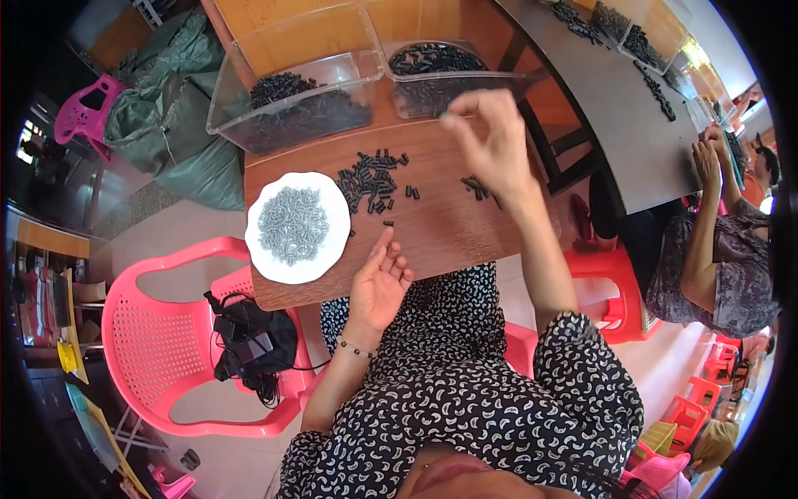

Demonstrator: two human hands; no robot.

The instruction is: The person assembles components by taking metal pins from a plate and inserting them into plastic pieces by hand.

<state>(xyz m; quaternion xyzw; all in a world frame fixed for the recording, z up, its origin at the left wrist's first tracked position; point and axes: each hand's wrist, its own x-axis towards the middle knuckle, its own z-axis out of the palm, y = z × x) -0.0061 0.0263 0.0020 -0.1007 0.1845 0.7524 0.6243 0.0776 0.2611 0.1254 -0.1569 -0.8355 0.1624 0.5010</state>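
Note:
My left hand [381, 287] is palm up over the table's near edge, its fingers curled. A small black cylindrical piece [388, 223] shows at its thumb and fingertip, apparently pinched there. Raised over the right part of the table is my right hand [497, 141], thumb and fingers drawn together; whatever is between them is too small to make out. A loose pile of short black cylinders [370, 180] lies mid-table, and a smaller group [476, 188] sits partly behind my right wrist. Left of my left hand stands a white scalloped plate [334, 249] heaped with small silvery metal pieces [293, 224].
Two clear plastic bins, a left one [237, 119] and a right one [416, 90], hold black pieces along the far side of the wooden table [432, 237]. A pink chair [158, 349] with a black bag [258, 341] is at left. Another person's hands [708, 154] are near a dark table [619, 133].

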